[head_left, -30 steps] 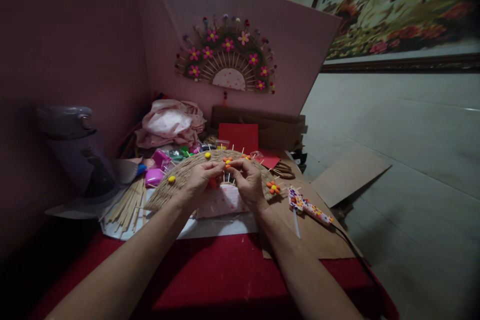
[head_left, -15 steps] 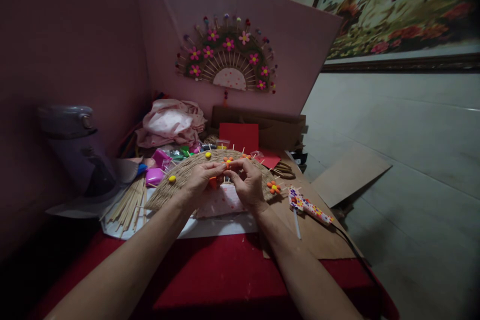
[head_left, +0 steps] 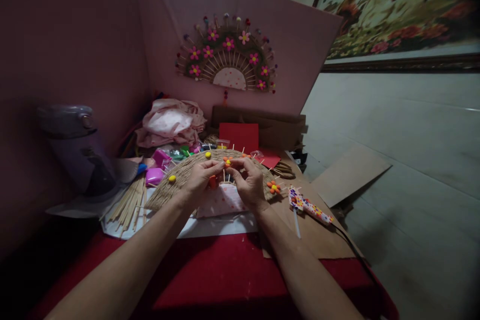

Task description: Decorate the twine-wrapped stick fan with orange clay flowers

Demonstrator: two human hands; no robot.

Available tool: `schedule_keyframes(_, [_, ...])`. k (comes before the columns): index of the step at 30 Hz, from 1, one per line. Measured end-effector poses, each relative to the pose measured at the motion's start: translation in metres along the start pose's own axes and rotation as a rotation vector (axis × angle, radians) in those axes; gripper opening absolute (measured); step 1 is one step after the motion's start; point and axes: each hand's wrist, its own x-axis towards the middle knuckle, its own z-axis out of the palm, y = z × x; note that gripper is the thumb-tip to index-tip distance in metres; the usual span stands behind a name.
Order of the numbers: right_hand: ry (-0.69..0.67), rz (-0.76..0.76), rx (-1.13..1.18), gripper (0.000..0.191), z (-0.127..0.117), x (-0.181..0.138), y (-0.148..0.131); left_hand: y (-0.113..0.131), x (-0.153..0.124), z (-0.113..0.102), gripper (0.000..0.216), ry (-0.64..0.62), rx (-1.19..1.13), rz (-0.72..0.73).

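Observation:
A half-round fan (head_left: pixel 187 174) wound with tan cord lies in front of me, thin sticks poking from its outer edge. My left hand (head_left: pixel 202 177) and my right hand (head_left: pixel 247 180) meet above its middle, fingertips pinched together on a small bit of orange clay. Just at the fingertips shows an orange flower (head_left: pixel 228 161) with a yellow centre. A larger orange clay lump (head_left: pixel 213 181) is tucked under my left fingers. On the fan's right sits another orange flower (head_left: pixel 273 187); on its left are yellow clay dots (head_left: pixel 172 179). Spotted white cloth (head_left: pixel 221 201) covers the fan's base.
Loose wooden sticks (head_left: pixel 127 205) and purple clay packs (head_left: pixel 154 176) lie to the left, near a tumbler (head_left: pixel 80 155). A flower-patterned glue gun (head_left: pixel 309 209) with a cord rests on cardboard (head_left: pixel 318 240) at right. A finished fan (head_left: pixel 228 60) hangs on the pink panel behind.
Both hands stay over the fan's middle. Their fingertips have shifted slightly, and the right fingers sit a little further over the orange flower's edge.

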Motion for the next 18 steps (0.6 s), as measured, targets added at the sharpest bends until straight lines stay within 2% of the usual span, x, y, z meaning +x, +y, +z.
schedule_keyframes(13, [-0.012,0.027,-0.032,0.009,0.0006,-0.0011,0.0005,0.0035,-0.0025,0.0039,0.028,0.020,0.003,0.006])
schedule_keyframes(18, [0.013,0.016,-0.042,0.011,0.0008,-0.0011,0.0006,0.0014,-0.0017,0.0039,0.035,0.046,0.020,0.005])
